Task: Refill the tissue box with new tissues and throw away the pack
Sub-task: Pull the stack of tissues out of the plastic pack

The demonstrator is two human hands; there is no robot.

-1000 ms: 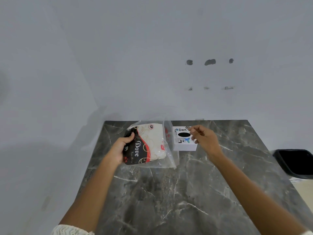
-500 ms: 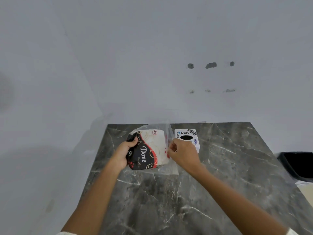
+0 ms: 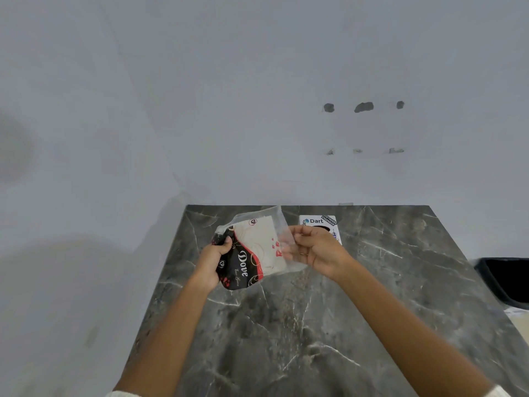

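Note:
A tissue pack [image 3: 252,250] in clear plastic, printed black, red and cream with "Dove", is held above the dark marble table [image 3: 300,325]. My left hand [image 3: 213,263] grips its black left end. My right hand [image 3: 315,250] pinches the clear plastic flap at its right end. Behind my right hand stands the white tissue box [image 3: 317,222] with a "Dart" sticker; its dark oval slot is mostly hidden by my fingers.
A black bin [image 3: 506,279] stands off the table's right edge. Grey walls close in behind the table and along its left side. The wall behind has several small holes [image 3: 363,106].
My right hand left the tissue box and came left to take hold of the pack's clear flap. The pack has been lifted and tilted, its right end higher.

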